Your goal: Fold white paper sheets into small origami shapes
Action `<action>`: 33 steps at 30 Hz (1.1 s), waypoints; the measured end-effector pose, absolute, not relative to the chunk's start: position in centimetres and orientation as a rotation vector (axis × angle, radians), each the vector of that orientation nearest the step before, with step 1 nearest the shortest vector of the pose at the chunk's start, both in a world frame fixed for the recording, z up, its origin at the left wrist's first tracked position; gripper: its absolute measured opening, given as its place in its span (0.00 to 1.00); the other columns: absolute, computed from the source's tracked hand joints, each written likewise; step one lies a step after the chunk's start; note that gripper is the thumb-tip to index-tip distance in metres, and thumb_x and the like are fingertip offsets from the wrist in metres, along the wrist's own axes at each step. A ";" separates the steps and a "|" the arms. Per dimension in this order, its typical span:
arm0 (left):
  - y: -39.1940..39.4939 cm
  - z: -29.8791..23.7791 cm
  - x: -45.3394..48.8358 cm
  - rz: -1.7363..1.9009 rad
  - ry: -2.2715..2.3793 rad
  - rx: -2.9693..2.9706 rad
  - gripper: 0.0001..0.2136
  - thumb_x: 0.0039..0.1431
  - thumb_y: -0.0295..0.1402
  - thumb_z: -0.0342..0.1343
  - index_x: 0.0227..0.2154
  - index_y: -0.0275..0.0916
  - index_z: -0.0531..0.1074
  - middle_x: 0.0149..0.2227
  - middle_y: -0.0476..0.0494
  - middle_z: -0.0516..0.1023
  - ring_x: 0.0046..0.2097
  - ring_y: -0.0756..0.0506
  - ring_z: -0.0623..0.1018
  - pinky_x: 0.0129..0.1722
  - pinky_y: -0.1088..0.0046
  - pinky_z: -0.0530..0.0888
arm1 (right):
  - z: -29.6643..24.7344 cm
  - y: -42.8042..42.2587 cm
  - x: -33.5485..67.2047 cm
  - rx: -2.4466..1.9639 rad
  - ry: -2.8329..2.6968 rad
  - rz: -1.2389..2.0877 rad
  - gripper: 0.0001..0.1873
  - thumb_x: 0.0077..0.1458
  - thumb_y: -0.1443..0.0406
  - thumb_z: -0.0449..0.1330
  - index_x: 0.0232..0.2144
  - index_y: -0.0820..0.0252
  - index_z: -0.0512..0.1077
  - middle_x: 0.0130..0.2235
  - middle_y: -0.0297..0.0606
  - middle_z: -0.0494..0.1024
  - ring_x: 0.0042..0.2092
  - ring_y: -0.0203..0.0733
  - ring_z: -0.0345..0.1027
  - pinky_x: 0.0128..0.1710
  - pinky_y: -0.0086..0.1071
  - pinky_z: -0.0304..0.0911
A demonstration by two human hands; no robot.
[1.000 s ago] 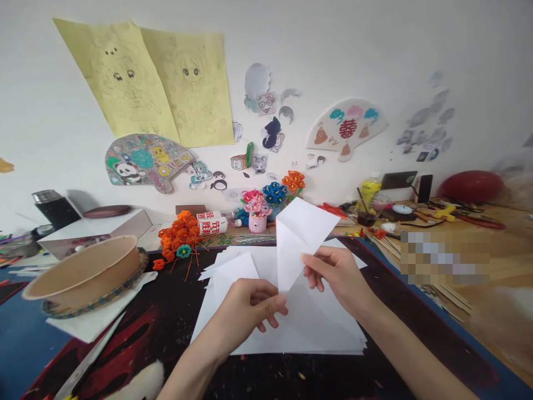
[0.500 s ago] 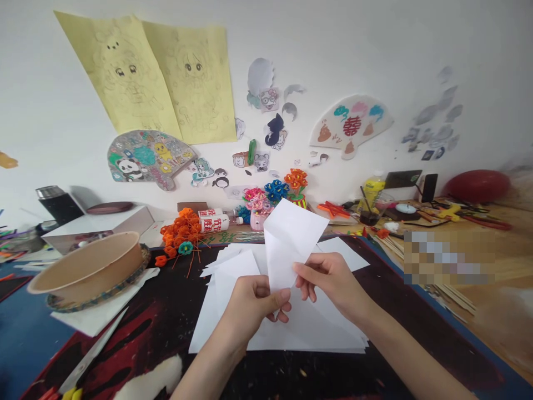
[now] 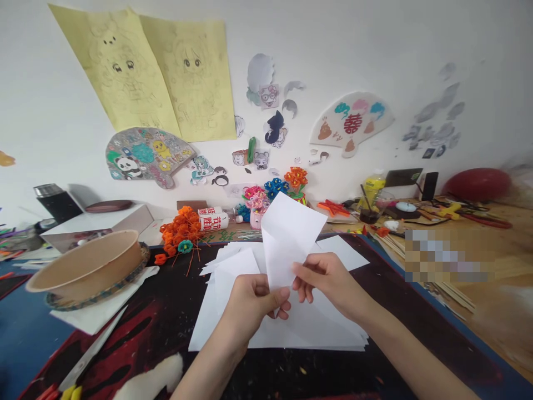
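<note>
A folded sheet of white paper (image 3: 289, 230), narrowing toward its lower end, is held upright between both hands. My left hand (image 3: 260, 303) pinches its lower tip between thumb and fingers. Higher up, my right hand (image 3: 318, 275) grips the right edge, thumb in front and fingers curled behind. Below the hands lies a stack of white paper sheets (image 3: 308, 330), with several smaller pieces spread on it. The fingers partly cover the folded paper's lower end.
On the left are scissors (image 3: 89, 355) and a round tan basin (image 3: 83, 266). Orange craft flowers (image 3: 181, 228) and a bottle (image 3: 212, 221) lie behind the stack. Thin wooden sticks (image 3: 449, 297) line the right side. A dark mat (image 3: 162, 311) covers the tabletop.
Both hands keep their grip on the folded paper, which sits slightly higher and further left in view. The whole view has shifted a little; nothing has been let go.
</note>
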State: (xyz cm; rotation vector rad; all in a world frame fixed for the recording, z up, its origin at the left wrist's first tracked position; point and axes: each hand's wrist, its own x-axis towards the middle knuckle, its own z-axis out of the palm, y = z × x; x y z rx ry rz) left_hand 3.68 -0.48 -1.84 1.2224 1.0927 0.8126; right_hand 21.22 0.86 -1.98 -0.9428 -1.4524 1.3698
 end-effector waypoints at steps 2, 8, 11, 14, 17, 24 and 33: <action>-0.6 -1.7 3.8 0.810 1.083 1.222 0.17 0.44 0.45 0.66 0.23 0.32 0.76 0.23 0.43 0.78 0.24 0.49 0.74 0.25 0.75 0.64 | -2.2 0.8 20.9 -0.944 -1.476 1.403 0.22 0.47 0.50 0.66 0.20 0.65 0.72 0.20 0.36 0.74 0.19 0.34 0.66 0.18 0.27 0.62; -0.5 -1.3 3.6 0.712 1.017 1.300 0.18 0.46 0.47 0.64 0.26 0.32 0.76 0.24 0.43 0.78 0.25 0.49 0.73 0.25 0.75 0.63 | -2.2 0.6 20.7 -0.952 -1.509 1.429 0.24 0.45 0.48 0.65 0.17 0.64 0.72 0.16 0.35 0.72 0.16 0.33 0.63 0.15 0.26 0.57; -0.1 -1.8 3.5 0.719 0.973 1.366 0.19 0.47 0.47 0.64 0.27 0.32 0.76 0.26 0.41 0.78 0.28 0.48 0.72 0.27 0.74 0.64 | -2.0 0.5 20.8 -0.936 -1.518 1.465 0.25 0.45 0.48 0.65 0.17 0.65 0.73 0.16 0.36 0.73 0.16 0.33 0.63 0.16 0.26 0.57; 0.1 -2.8 3.3 0.764 0.983 1.360 0.20 0.46 0.47 0.64 0.27 0.31 0.76 0.26 0.40 0.78 0.27 0.48 0.71 0.26 0.74 0.64 | -1.9 0.6 20.8 -0.924 -1.515 1.494 0.24 0.44 0.48 0.66 0.17 0.65 0.73 0.16 0.35 0.72 0.17 0.33 0.64 0.17 0.26 0.59; 0.3 -3.6 3.3 0.799 0.981 1.353 0.20 0.45 0.47 0.65 0.26 0.31 0.75 0.24 0.41 0.76 0.26 0.48 0.71 0.26 0.73 0.64 | -1.8 0.6 20.9 -0.919 -1.532 1.495 0.24 0.45 0.48 0.66 0.18 0.65 0.74 0.17 0.36 0.73 0.17 0.34 0.65 0.18 0.26 0.61; 0.4 -3.1 3.5 0.788 0.982 1.352 0.19 0.43 0.47 0.65 0.26 0.32 0.75 0.24 0.42 0.76 0.26 0.48 0.71 0.26 0.73 0.64 | -2.2 0.7 20.8 -0.930 -1.565 1.433 0.23 0.44 0.48 0.66 0.18 0.64 0.74 0.17 0.34 0.73 0.18 0.35 0.65 0.18 0.28 0.63; 0.0 -1.9 3.2 0.799 1.207 1.628 0.17 0.48 0.45 0.61 0.22 0.33 0.75 0.20 0.47 0.72 0.23 0.50 0.64 0.24 0.75 0.58 | -2.7 0.2 20.5 -0.992 -1.562 1.236 0.22 0.48 0.50 0.63 0.17 0.62 0.71 0.15 0.32 0.69 0.16 0.34 0.63 0.15 0.27 0.61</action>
